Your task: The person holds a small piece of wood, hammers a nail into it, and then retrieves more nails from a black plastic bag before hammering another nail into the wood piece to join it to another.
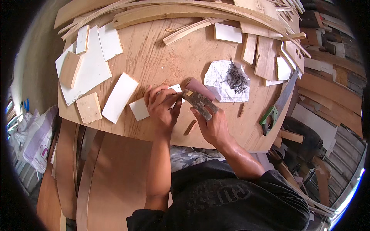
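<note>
My right hand [212,127] grips a worn claw hammer [199,104]. Its dark metal head faces up, the split claw lies by my fingers, and the handle is mostly hidden. My left hand [162,105] is bent over a small white-faced board [139,109], fingertips together just left of the hammer's striking end. Whether a nail or anything else is pinched there is hidden. Another white surface [175,87] with a dark spot shows beyond those fingers; I cannot tell if it is the same board. A curled sheet of reddish-brown sandpaper [200,88] lies right behind the hammer head.
Nails [237,78] are heaped on a printed paper sheet [213,72]. A green-handled handsaw [279,101] lies along the right edge of the plywood tabletop [138,55]. White-faced offcuts [120,98] lie to the left. Long wooden strips [173,13] cross the far side.
</note>
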`<state>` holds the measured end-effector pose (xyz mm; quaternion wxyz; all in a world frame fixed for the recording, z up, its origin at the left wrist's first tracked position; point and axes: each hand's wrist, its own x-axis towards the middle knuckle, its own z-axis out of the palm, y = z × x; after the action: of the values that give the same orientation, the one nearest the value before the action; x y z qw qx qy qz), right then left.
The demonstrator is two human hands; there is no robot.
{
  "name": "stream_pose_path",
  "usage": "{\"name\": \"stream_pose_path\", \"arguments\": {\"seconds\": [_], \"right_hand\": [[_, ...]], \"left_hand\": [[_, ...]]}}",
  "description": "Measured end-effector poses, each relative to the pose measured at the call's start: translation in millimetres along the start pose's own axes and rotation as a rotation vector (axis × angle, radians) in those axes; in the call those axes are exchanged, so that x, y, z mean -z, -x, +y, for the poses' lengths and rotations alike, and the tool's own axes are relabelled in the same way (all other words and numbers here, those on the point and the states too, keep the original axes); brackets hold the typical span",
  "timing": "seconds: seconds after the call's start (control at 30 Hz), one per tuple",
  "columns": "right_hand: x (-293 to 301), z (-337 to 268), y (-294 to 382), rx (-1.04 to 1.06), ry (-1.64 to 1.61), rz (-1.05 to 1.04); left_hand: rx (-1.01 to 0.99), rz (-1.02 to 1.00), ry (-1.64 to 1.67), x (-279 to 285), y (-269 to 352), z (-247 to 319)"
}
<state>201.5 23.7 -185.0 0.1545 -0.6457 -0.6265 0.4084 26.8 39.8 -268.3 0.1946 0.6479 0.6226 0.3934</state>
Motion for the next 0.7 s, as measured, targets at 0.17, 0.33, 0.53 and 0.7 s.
{"name": "stream_pose_path", "arguments": {"seconds": [0.17,0.33,0.53,0.7], "right_hand": [[2,6,1,0.16,0.007,0.038],[1,6,2,0.1,-0.008,0.073],[7,1,4,0.135,-0.03,0.122],[8,-2,8,0.084,0.018,0.063]], "left_hand": [[-0.039,-0.018,-0.085,-3,1,-2],[-0.039,-0.018,-0.026,-1,4,-5],[-0.015,-0.054,0.041,6,5,-9],[-0.083,-0.109,-0.106,23,1,-19]]}}
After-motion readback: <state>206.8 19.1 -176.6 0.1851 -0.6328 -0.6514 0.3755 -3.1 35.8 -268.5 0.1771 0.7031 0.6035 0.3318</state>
